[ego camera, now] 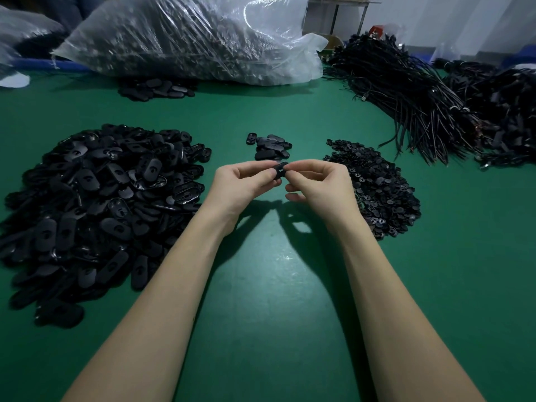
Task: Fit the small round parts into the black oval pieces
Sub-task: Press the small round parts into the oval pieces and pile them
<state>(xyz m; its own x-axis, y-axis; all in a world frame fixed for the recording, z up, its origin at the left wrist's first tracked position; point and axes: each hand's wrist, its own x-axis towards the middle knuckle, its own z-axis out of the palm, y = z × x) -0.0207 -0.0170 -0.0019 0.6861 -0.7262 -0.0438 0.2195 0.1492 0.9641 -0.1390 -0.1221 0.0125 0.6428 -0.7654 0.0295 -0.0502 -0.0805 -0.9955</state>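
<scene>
Head view: my left hand (246, 181) pinches one black oval piece (279, 169) above the green table (269, 285); my right hand (317, 181) pinches at its end, the small round part hidden. I judge square alignment before pressing essential.

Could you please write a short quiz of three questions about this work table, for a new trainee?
1. True or false: the big heap of black oval pieces lies on the side of the person's left hand.
2. What lies just beyond the two hands? A) a small pile of oval pieces B) a pair of scissors C) a cardboard box
3. Fill in: the left hand and the right hand together hold one black piece above the ____ table.

Key
1. True. The heap of small round parts is on the right-hand side.
2. A, the small pile.
3. green
</scene>
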